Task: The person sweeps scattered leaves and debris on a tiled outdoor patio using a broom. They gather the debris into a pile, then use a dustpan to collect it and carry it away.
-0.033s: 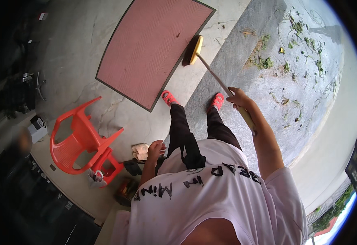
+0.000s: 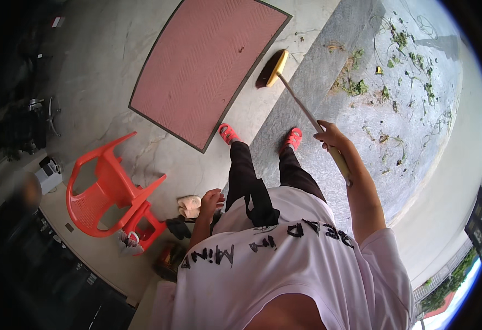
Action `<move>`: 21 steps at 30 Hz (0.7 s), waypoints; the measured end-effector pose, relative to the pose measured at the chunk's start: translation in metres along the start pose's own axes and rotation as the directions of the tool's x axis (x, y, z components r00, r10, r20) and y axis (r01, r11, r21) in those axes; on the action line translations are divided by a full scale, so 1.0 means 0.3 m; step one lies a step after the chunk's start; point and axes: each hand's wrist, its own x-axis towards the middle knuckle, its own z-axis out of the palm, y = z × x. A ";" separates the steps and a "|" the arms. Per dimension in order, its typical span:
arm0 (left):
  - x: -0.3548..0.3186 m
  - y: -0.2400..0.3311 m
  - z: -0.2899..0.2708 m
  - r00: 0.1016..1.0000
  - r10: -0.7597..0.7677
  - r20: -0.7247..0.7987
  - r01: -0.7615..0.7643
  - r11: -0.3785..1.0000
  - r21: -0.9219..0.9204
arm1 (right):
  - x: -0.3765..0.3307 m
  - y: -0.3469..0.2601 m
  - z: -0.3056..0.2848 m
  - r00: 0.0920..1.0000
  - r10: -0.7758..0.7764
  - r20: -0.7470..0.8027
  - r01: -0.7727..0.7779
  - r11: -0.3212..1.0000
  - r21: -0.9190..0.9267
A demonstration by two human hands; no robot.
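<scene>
A long-handled broom (image 2: pixel 301 104) is gripped by my right hand (image 2: pixel 330 135), its fingers wrapped round the upper part of the pole. The yellow broom head with dark bristles (image 2: pixel 270 70) rests on the pale floor, just right of the red mat (image 2: pixel 208 66) and apart from its dark border. My left hand (image 2: pixel 211 202) hangs at my left side with nothing in it, fingers loosely curled and somewhat apart. Beyond the broom, on the grey paving, lie scattered green leaves and stems (image 2: pixel 356 87).
To the left stand a red plastic armchair (image 2: pixel 106 187) and a small red stool (image 2: pixel 151 228). Beige shoes (image 2: pixel 189 206) and dark footwear (image 2: pixel 179 227) lie near my left hand. More plant scraps (image 2: pixel 429 91) spread across the paving at far right. A dark motorbike-like shape fills the left edge.
The broom head has shifted to the right, away from the mat's edge. My right hand has moved slightly right with the pole. My left hand stays where it was.
</scene>
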 end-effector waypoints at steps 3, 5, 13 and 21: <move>0.113 0.009 -0.154 0.999 0.008 0.053 -0.008 1.000 0.008 | -0.063 -0.041 -0.036 0.969 0.103 -0.225 -0.120 0.991 -0.063; 0.148 0.106 -0.265 0.999 0.012 0.034 -0.013 1.000 0.019 | -0.054 -0.031 -0.010 0.894 0.084 -0.439 -0.192 0.959 -0.208; 0.264 0.273 -0.798 0.992 0.025 -0.123 -0.042 0.989 -0.139 | -0.244 -0.479 0.388 0.920 0.055 -0.387 -0.042 0.998 0.042; 0.240 0.291 -0.883 0.994 -0.006 -0.113 -0.010 0.991 -0.134 | 0.064 -0.944 0.735 0.978 -0.166 0.124 0.160 0.985 0.064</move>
